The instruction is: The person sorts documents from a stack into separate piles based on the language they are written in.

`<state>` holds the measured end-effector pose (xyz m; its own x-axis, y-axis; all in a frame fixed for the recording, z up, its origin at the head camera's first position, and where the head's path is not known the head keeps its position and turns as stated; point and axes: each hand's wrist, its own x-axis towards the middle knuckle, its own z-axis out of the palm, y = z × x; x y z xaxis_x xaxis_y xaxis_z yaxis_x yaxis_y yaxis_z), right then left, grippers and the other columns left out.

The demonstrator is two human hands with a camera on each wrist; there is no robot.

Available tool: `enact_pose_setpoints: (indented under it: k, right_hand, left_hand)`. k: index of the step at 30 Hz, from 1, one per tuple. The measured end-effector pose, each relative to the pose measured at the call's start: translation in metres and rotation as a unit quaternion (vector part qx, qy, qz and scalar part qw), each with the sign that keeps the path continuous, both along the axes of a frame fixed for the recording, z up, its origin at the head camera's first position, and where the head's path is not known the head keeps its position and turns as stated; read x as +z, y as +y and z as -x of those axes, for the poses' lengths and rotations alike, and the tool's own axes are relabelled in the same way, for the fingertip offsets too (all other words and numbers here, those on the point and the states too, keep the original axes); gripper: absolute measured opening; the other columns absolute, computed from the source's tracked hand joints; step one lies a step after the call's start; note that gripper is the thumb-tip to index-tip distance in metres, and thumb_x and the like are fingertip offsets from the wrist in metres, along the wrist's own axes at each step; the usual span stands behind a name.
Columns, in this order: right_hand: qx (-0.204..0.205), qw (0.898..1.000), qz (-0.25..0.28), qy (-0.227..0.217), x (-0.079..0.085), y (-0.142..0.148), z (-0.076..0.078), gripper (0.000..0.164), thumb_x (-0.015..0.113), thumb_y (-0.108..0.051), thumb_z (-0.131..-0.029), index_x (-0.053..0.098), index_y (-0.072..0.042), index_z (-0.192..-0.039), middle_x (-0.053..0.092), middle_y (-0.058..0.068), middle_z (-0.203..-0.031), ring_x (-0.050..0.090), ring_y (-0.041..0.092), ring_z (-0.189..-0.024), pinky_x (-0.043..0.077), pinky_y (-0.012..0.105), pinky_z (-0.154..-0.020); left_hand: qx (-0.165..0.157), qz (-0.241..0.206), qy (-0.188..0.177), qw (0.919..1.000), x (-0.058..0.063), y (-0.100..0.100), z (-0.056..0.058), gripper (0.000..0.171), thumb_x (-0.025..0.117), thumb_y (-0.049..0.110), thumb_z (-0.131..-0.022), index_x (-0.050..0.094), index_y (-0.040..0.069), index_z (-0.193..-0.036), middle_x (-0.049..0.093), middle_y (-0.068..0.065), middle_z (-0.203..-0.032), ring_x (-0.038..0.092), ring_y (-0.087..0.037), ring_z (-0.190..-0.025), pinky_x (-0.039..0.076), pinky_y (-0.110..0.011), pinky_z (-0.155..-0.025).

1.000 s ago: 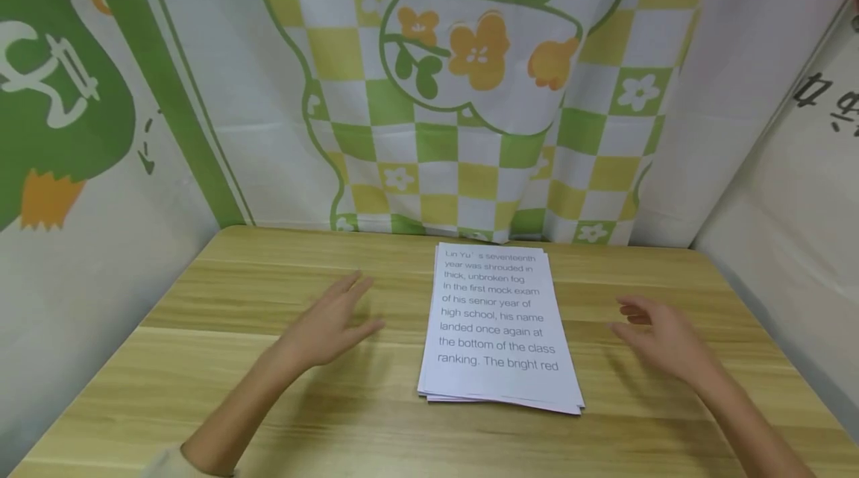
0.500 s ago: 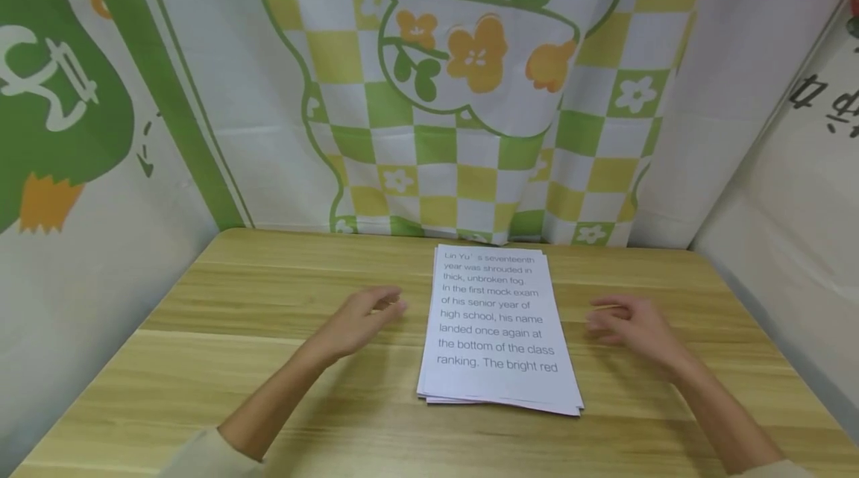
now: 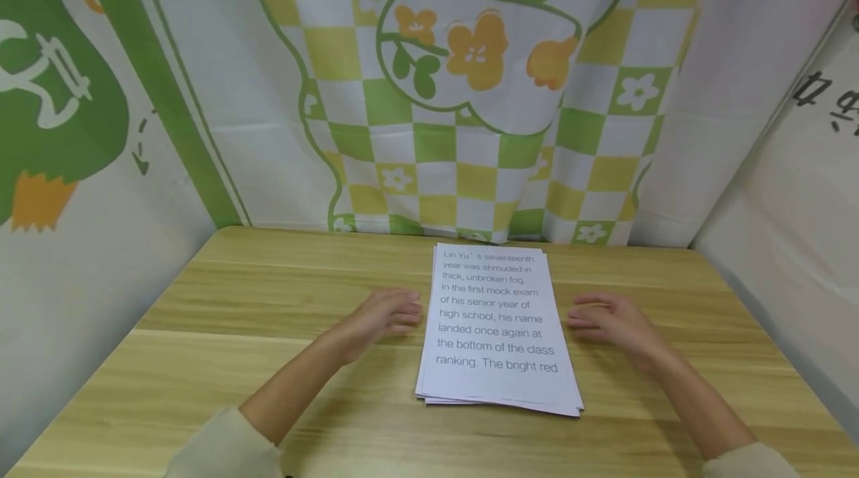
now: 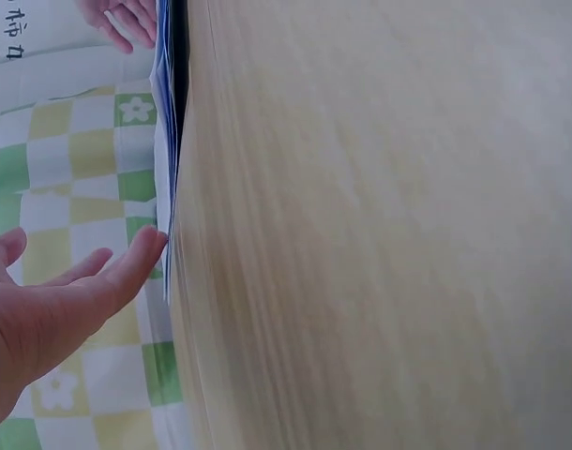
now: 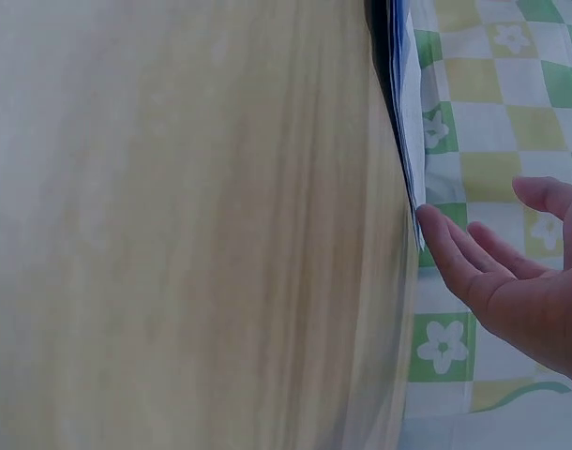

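Observation:
A stack of printed paper sheets point(image 3: 496, 329) lies on the wooden table point(image 3: 322, 262), its sheets slightly fanned at the near edge. To its left is my left hand point(image 3: 379, 321), fingers relaxed and pointing at the left edge of the stack. My right hand point(image 3: 617, 325) hovers at the opposite side, fingers loosely bent toward the right edge. Seen edge-on in the left wrist view, the sheets point(image 4: 164, 141) come right up to the left fingertips point(image 4: 147, 246). In the right wrist view, the right fingertips point(image 5: 429, 220) are likewise right at the paper edge point(image 5: 408, 131). Neither hand grips anything.
Behind the table hangs a checked green, yellow and white curtain point(image 3: 476, 150) with flowers, reaching the table's back edge. White printed cloth panels point(image 3: 127, 254) enclose the left side, and another panel point(image 3: 798, 202) stands on the right.
Both hands have moved inward toward the stack, the left one rightward and the right one leftward. The paper stack stays in place on the table.

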<state>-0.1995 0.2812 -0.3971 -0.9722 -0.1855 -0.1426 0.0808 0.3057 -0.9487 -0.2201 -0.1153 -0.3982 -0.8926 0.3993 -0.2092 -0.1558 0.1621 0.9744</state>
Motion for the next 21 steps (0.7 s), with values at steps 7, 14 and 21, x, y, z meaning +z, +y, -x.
enact_pose_setpoints:
  k: [7,14,21]
  right_hand:
    - [-0.006,1.0,-0.004,-0.007,-0.002,-0.007,0.006,0.052,0.052,-0.01,-0.107,0.037,0.023,-0.144,0.057,0.04,-0.134,0.068,0.036,-0.117,0.06,0.039,-0.096]
    - [-0.013,1.0,-0.003,-0.012,-0.004,-0.01,0.01,0.053,0.052,-0.011,-0.107,0.036,0.021,-0.146,0.056,0.039,-0.136,0.067,0.035,-0.119,0.06,0.038,-0.096]
    - [-0.016,1.0,0.002,-0.013,-0.005,-0.011,0.013,0.052,0.051,-0.009,-0.106,0.037,0.022,-0.145,0.055,0.04,-0.136,0.068,0.033,-0.116,0.061,0.037,-0.095]
  left_hand:
    - [-0.012,-0.019,-0.021,0.9995,-0.002,0.004,0.003,0.061,0.038,0.029,-0.111,0.031,-0.014,-0.154,0.043,-0.038,-0.15,0.046,-0.048,-0.14,0.044,-0.051,-0.116]
    - [-0.015,-0.022,-0.035,0.999,-0.002,0.008,0.006,0.063,0.035,0.036,-0.111,0.032,-0.006,-0.157,0.042,-0.036,-0.153,0.043,-0.048,-0.142,0.042,-0.053,-0.118]
    - [-0.017,-0.031,-0.045,0.9984,-0.003,0.011,0.011,0.063,0.032,0.038,-0.111,0.032,-0.004,-0.158,0.038,-0.037,-0.155,0.04,-0.048,-0.144,0.039,-0.053,-0.12]
